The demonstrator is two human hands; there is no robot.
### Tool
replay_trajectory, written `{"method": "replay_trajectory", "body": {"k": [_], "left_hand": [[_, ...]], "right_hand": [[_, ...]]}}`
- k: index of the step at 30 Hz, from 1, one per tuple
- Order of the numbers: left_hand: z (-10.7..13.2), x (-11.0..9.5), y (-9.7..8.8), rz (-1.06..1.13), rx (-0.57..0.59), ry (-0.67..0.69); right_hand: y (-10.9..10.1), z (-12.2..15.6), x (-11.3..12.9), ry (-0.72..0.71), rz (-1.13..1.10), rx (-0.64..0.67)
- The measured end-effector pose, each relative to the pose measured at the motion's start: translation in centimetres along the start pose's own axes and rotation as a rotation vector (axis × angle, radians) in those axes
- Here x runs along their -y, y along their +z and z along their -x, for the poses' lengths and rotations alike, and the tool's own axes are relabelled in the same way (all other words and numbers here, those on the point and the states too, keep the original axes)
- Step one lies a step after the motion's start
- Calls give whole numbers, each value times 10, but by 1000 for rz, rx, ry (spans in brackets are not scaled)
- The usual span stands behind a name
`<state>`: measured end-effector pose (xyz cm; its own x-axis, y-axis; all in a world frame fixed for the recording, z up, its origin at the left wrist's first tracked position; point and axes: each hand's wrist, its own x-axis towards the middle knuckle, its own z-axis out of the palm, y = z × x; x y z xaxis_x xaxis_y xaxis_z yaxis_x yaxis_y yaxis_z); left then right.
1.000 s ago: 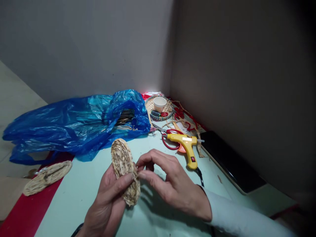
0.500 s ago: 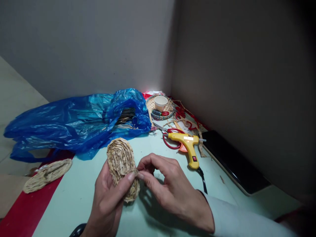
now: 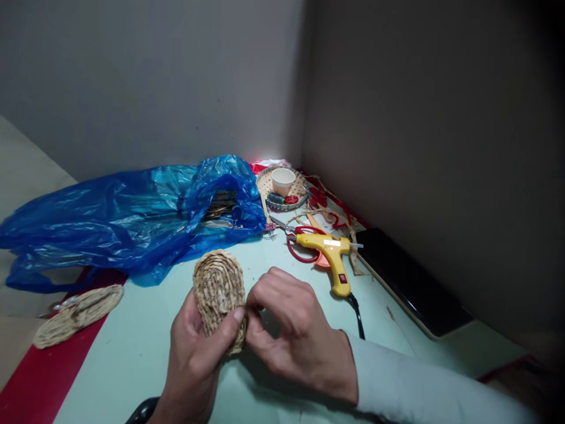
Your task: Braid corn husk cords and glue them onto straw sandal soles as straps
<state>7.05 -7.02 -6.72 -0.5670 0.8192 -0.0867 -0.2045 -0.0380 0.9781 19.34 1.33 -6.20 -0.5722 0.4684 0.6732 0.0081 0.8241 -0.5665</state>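
Note:
My left hand [image 3: 196,353] grips a small oval woven straw piece [image 3: 218,288] from below, thumb pressed across its lower front. My right hand [image 3: 291,330] is curled beside it, fingertips pinching at the piece's right edge; what they pinch is too small to make out. Both hands hover just above the pale green table [image 3: 132,353]. A yellow glue gun [image 3: 329,253] lies on the table just beyond my right hand.
A crumpled blue plastic bag [image 3: 128,218] with straw strips inside lies at the back left. A second woven oval [image 3: 77,315] rests at the left edge. Red-handled scissors [image 3: 300,238], a woven tray [image 3: 298,187] with a white cup [image 3: 283,179], and a dark flat slab [image 3: 408,282] sit right.
The woven piece has turned so its face shows more squarely. My right fingers have curled tighter against its right edge, and both hands sit slightly lower.

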Motion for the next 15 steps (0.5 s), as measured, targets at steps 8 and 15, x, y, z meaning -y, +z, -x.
{"method": "replay_trajectory", "body": {"k": [8,15], "left_hand": [[3,1,-4,-263,-115,44],[0,4,-4,-262,-185,73]], "right_hand": [[6,6,1,-169,300,35],[4,9,1,-135,312,135]]}}
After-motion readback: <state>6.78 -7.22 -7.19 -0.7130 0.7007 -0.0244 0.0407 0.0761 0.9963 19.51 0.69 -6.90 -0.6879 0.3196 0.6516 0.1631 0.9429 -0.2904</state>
